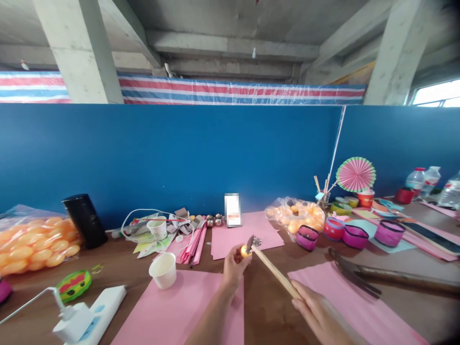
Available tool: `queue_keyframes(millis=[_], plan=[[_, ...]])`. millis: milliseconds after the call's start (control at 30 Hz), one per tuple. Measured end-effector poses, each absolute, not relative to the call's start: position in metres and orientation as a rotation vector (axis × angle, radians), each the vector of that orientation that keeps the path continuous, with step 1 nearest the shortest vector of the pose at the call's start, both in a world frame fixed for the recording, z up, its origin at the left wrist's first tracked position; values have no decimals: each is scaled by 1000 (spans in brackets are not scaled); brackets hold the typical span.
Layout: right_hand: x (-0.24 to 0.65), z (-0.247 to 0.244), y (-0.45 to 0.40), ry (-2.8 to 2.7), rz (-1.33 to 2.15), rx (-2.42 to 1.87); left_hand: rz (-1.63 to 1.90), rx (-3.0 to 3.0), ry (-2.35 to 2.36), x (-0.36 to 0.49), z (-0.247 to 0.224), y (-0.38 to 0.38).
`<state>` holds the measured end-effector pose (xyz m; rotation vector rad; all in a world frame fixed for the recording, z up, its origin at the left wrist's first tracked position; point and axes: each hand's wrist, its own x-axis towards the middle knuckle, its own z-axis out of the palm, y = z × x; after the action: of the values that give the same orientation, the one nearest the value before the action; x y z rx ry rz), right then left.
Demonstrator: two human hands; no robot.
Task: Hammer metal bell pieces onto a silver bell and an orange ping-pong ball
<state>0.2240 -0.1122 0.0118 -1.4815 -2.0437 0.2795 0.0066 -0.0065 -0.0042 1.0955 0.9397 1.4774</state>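
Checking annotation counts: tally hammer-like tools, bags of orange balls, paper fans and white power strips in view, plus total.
Hammer-like tools: 2
Bags of orange balls: 2
Paper fans: 1
White power strips: 1
Total: 6

Paper fan [356, 174] near bottles [431, 182]; black cylinder [85, 221] before partition [215, 153].

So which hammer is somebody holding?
The small hammer with the pale wooden handle, gripped in the right hand. The other hammer, dark-handled and bigger-looking, lies further right with no hand on it.
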Motion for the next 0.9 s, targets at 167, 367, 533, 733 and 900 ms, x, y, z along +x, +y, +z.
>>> queue_keyframes(millis=[167, 367, 533, 733, 900], plan=[[219, 20, -117, -2017, 223, -1469, 1461, 1115, 961, 6, -2, -7], [215, 29, -119, -2014, 245, -1453, 1457, 1132, 960, 6, -4, -7], [213, 33, -120, -2063, 308, -1451, 1477, 1122, 964, 8, -4, -6], [220, 17, -119, -1967, 272, -1473, 1465, 1072, 953, 8, -4, -6], [221, 15, -121, -1908, 392, -1525, 1443, 1002, 929, 8, -3, -7]])
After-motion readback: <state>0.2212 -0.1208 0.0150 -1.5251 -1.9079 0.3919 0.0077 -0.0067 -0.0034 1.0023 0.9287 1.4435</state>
